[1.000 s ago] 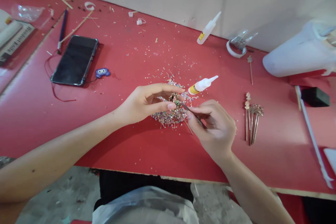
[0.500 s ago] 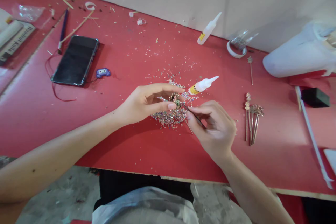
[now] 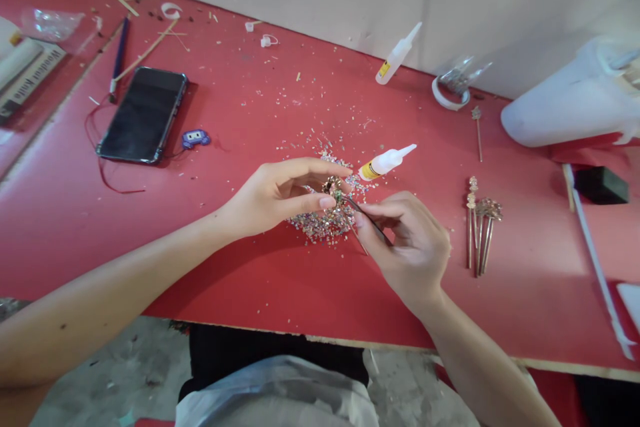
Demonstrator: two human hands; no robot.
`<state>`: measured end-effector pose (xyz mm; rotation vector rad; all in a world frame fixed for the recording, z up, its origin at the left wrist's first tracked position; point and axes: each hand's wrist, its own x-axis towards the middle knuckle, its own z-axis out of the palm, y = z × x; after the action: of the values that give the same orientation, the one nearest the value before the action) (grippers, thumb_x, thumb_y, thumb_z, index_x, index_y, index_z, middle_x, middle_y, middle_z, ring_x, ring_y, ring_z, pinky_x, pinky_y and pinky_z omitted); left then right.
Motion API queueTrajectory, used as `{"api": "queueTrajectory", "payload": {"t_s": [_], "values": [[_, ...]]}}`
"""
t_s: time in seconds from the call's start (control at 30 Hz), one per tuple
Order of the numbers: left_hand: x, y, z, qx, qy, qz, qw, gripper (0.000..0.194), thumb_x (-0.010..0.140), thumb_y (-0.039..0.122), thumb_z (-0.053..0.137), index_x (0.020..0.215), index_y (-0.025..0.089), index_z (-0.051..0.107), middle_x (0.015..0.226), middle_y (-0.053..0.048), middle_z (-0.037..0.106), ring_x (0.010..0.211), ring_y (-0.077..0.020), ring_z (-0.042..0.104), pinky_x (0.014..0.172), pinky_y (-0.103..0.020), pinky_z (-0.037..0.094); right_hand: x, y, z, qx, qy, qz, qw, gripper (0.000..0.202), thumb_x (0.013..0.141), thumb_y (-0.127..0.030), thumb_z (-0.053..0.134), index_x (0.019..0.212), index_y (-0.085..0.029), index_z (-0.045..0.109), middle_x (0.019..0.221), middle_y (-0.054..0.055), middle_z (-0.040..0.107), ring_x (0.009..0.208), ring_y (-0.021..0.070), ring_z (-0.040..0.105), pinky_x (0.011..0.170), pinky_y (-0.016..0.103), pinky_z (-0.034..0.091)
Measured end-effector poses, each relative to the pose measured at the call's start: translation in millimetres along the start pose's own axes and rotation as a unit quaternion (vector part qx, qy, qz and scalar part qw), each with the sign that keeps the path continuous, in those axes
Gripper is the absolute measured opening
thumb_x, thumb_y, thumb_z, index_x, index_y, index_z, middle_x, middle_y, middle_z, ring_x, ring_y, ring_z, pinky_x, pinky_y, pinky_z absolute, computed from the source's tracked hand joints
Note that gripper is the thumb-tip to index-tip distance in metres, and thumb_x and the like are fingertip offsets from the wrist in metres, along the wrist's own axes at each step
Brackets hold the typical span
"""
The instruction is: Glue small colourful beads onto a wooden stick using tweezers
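Observation:
Over a pile of small shiny chips [image 3: 320, 225], my left hand [image 3: 277, 197] pinches a hairpin by its ornate metallic head [image 3: 333, 191]; the thin stem slants down to the right. Dark tweezers [image 3: 373, 221] are in the closed fingers of my right hand [image 3: 413, 243], with their tips touching the hairpin's head. Whether a chip is between the tips cannot be made out. Just behind my hands lies a small white glue bottle [image 3: 385, 163] with a yellow label.
A phone [image 3: 144, 113] with a blue charm [image 3: 195, 139] lies left. At the right are several finished-looking hairpins [image 3: 483, 233], a black block [image 3: 601, 185] and a large white container [image 3: 565, 103]. Another glue bottle [image 3: 399, 55] stands near the wall, beside a tape roll [image 3: 450, 97].

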<state>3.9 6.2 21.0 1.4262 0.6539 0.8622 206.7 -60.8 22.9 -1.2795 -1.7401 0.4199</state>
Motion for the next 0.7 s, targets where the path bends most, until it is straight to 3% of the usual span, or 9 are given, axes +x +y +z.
{"api": "queueTrajectory", "payload": {"t_s": [0.7], "values": [[0.4,-2.4,-0.3,-0.028,-0.011,0.000,1.000,0.034,0.084,0.025,0.071,0.117,0.018,0.068,0.110,-0.007,0.071,0.086,-0.0129,0.067,0.075,-0.021,0.058,0.7,2.7,-2.3,-0.020,0.020,-0.029,0.999,0.020,0.075,-0.005,0.069,0.087,-0.021,0.066,0.070,-0.002,0.060,0.058,0.0103,0.052,0.051,0.026,0.043]]}}
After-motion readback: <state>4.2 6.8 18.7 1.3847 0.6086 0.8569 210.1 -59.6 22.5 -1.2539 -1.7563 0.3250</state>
